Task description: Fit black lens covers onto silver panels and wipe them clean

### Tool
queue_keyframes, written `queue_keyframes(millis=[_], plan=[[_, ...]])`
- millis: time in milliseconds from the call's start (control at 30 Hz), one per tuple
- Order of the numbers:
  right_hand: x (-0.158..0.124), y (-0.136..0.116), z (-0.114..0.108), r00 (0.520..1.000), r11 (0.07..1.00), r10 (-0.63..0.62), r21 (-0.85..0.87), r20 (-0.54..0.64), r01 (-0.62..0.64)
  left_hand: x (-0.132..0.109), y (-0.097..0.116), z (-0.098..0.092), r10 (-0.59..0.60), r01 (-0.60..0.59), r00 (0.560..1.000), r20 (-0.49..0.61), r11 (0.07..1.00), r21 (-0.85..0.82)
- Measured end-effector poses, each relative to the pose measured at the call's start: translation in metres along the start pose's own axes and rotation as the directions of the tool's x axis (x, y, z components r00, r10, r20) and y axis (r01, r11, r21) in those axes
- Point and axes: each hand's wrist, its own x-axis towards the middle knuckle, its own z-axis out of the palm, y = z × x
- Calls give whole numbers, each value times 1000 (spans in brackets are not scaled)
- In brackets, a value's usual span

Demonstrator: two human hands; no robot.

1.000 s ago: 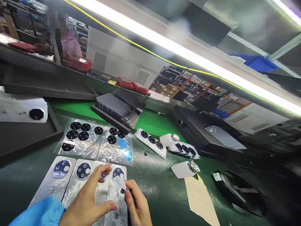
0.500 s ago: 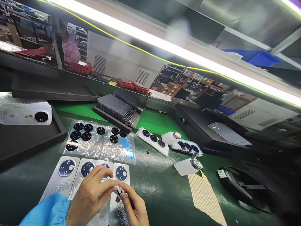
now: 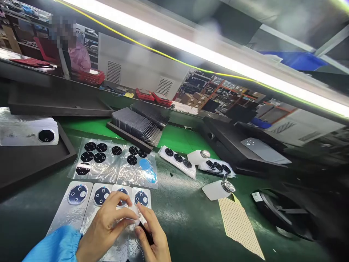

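My left hand point(image 3: 105, 227), blue-sleeved, pinches a small white tab point(image 3: 135, 220) between thumb and forefinger; my right hand point(image 3: 152, 238) is clenched round a slim dark tool point(image 3: 146, 234), its forefinger lying against that same tab; the tab sits just over the rightmost of four silver phone back covers point(image 3: 67, 214) laid side by side on the green mat point(image 3: 185, 218); beyond them lies a clear sheet of black lens covers point(image 3: 109, 165); a white metal-capped bottle point(image 3: 214, 190) is off to the right.

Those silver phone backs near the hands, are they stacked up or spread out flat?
Spread out flat: four phone backs lie side by side on the green mat, camera rings facing up.
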Motion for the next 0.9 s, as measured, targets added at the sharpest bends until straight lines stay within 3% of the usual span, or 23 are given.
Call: queue_keyframes(millis=[133,233,300,400,500,833,900], plan=[[4,-3,-3,995,995,-96,-38,13,97,-5,-6,-3,71,-71,997,13,997,-18],[7,-5,-5,988,988,-153,3,7,153,-9,-7,-6,-6,13,998,55,993,-119],[8,-7,-3,988,988,-150,41,-37,152,-10,-6,-7,-115,128,991,72,965,-228],[6,-10,2,989,990,-94,97,-118,106,-9,0,-5,-312,312,949,54,895,-319],[3,-13,7,988,987,-43,144,-150,65,-4,5,-2,-418,422,905,77,863,-276],[-3,-14,14,973,961,120,270,-195,-64,-2,5,4,-425,427,902,79,846,-319],[-6,-13,17,961,944,181,310,-210,-110,-4,2,8,-448,456,886,116,803,-384]])
